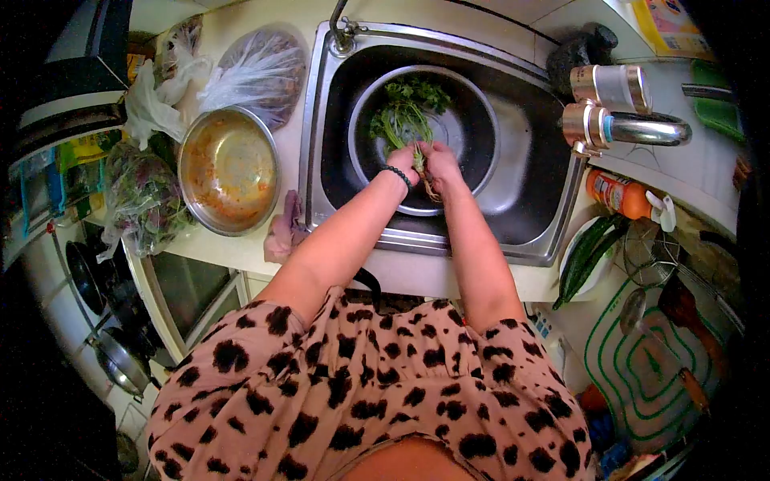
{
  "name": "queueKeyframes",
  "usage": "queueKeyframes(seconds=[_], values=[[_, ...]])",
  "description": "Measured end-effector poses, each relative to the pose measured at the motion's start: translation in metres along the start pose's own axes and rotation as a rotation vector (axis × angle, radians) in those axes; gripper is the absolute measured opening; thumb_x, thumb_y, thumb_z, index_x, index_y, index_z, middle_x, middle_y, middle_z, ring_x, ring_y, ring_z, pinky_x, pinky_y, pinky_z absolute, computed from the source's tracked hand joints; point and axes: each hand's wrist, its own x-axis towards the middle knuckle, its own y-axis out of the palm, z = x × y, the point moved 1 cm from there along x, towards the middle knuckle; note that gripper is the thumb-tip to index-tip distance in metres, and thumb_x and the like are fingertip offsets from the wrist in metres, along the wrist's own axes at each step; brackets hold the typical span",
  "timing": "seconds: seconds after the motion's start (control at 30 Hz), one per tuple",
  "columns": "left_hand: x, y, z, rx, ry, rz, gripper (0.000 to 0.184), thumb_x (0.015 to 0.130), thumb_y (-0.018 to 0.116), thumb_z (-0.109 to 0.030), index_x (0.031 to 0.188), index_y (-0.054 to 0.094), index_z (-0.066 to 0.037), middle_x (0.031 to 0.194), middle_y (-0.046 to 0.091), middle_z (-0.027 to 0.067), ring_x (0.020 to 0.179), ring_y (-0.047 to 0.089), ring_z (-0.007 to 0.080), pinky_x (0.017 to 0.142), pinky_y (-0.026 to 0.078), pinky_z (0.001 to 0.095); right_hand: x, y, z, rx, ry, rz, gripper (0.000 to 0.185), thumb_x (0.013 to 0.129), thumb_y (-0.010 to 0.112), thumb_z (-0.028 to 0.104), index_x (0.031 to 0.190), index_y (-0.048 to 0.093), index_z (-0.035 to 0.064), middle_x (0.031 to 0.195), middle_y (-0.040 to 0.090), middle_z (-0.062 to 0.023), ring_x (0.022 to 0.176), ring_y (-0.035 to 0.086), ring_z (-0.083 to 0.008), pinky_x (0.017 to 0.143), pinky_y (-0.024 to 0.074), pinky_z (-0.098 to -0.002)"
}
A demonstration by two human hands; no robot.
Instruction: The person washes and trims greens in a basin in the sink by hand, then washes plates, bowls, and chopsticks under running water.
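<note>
A bunch of leafy green herbs (pixel 403 116), perhaps cilantro, lies in a round metal basin (pixel 486 120) inside the sink. Its leaves point to the far side, and its pale roots hang toward me. Around the stems near the roots, my left hand (pixel 403 163) is closed; a dark beaded bracelet circles that wrist. My right hand (pixel 440 165) is closed on the root end, right beside the left. The fingertips of both hands are partly hidden among the stems.
Left of the sink (pixel 529 228) stand a stained metal bowl (pixel 230 172) and plastic bags (pixel 257 72). A pink cloth (pixel 286 232) lies by the sink's near left corner. To the right are a faucet (pixel 597 128), an orange spray bottle (pixel 619 195) and cucumbers (pixel 589 256) on a plate.
</note>
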Motion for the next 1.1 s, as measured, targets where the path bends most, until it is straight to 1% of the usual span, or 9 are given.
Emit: queueKeyframes(seconds=[0.1, 0.17, 0.3, 0.37, 0.43, 0.57, 0.63, 0.73, 1.1], values=[[0.015, 0.001, -0.011, -0.064, -0.074, 0.037, 0.022, 0.092, 0.04, -0.024, 0.091, 0.05, -0.005, 0.088, 0.058, 0.0124, 0.079, 0.058, 0.0276, 0.072, 0.049, 0.0489, -0.001, 0.006, 0.0, -0.113, -0.163, -0.079, 0.017, 0.09, 0.045, 0.018, 0.089, 0.055, 0.0031, 0.077, 0.057, -0.0065, 0.064, 0.053, -0.0164, 0.059, 0.0442, -0.0278], [0.012, 0.003, -0.016, -0.239, -0.173, 0.1, 0.015, 0.091, 0.037, -0.015, 0.085, 0.047, -0.005, 0.082, 0.056, 0.0129, 0.075, 0.057, 0.0288, 0.069, 0.05, 0.0469, -0.009, 0.01, -0.01, 0.179, -0.284, -0.132, 0.019, 0.088, 0.043, 0.017, 0.082, 0.054, 0.0019, 0.074, 0.055, -0.0073, 0.067, 0.051, -0.017, 0.059, 0.0422, -0.0311], [-0.025, 0.015, -0.026, -0.184, 0.052, -0.265, 0.013, 0.089, 0.039, -0.018, 0.085, 0.047, -0.008, 0.08, 0.052, 0.0103, 0.069, 0.052, 0.0259, 0.066, 0.049, 0.0458, -0.009, -0.011, -0.003, 0.698, -0.308, -0.401, 0.011, 0.088, 0.041, 0.018, 0.091, 0.045, 0.0087, 0.065, 0.041, -0.002, 0.058, 0.046, -0.0164, 0.055, 0.0428, -0.0308], [-0.028, 0.011, -0.03, -0.175, 0.117, -0.363, 0.014, 0.09, 0.039, -0.021, 0.086, 0.047, -0.009, 0.08, 0.052, 0.0088, 0.069, 0.05, 0.0244, 0.066, 0.048, 0.0463, -0.004, -0.028, 0.014, 0.537, -0.262, -0.368, 0.017, 0.091, 0.042, 0.026, 0.089, 0.043, 0.0084, 0.061, 0.038, -0.0016, 0.045, 0.037, -0.0143, 0.053, 0.0443, -0.0362], [-0.048, 0.019, -0.033, -0.128, 0.058, 0.051, 0.017, 0.09, 0.036, -0.02, 0.09, 0.048, -0.008, 0.085, 0.054, 0.0125, 0.084, 0.054, 0.0287, 0.077, 0.043, 0.0525, 0.0, -0.025, 0.024, 0.422, -0.126, -0.291, 0.031, 0.089, 0.048, 0.04, 0.096, 0.045, 0.0102, 0.067, 0.042, -0.0026, 0.046, 0.044, -0.0147, 0.039, 0.0381, -0.0274], [-0.068, 0.033, -0.036, -0.022, -0.037, 0.304, 0.025, 0.085, 0.034, -0.027, 0.088, 0.049, -0.007, 0.094, 0.058, 0.0133, 0.089, 0.055, 0.0302, 0.081, 0.041, 0.0544, 0.001, -0.014, 0.028, 0.088, 0.102, -0.072, 0.039, 0.085, 0.051, 0.049, 0.093, 0.052, 0.0115, 0.069, 0.047, -0.0019, 0.046, 0.045, -0.0144, 0.04, 0.0393, -0.027], [-0.063, 0.029, -0.036, 0.04, -0.027, 0.328, 0.027, 0.082, 0.037, -0.028, 0.089, 0.051, -0.006, 0.094, 0.058, 0.0128, 0.091, 0.054, 0.0301, 0.085, 0.04, 0.0513, 0.005, -0.008, 0.017, -0.026, 0.206, 0.33, 0.038, 0.083, 0.054, 0.05, 0.091, 0.057, 0.0129, 0.072, 0.052, -0.001, 0.05, 0.048, -0.0125, 0.041, 0.0406, -0.026], [-0.06, 0.02, -0.039, 0.001, -0.012, 0.426, 0.028, 0.08, 0.038, -0.025, 0.095, 0.052, -0.006, 0.093, 0.058, 0.0114, 0.092, 0.054, 0.0283, 0.09, 0.039, 0.0433, -0.008, -0.012, 0.021, -0.003, 0.239, 0.338, 0.037, 0.084, 0.054, 0.046, 0.095, 0.059, 0.01, 0.073, 0.057, -0.0007, 0.05, 0.051, -0.0111, 0.043, 0.0451, -0.026], [-0.084, 0.027, -0.054, 0.308, -0.048, 0.666, 0.039, 0.081, 0.038, -0.022, 0.113, 0.047, -0.004, 0.085, 0.058, 0.011, 0.079, 0.058, 0.0267, 0.077, 0.048, 0.0424, -0.006, -0.012, -0.003, 0.263, 0.331, 0.403, 0.03, 0.088, 0.052, 0.033, 0.096, 0.06, 0.0053, 0.064, 0.057, 0.0009, 0.044, 0.046, -0.0062, 0.049, 0.0495, -0.0271]])
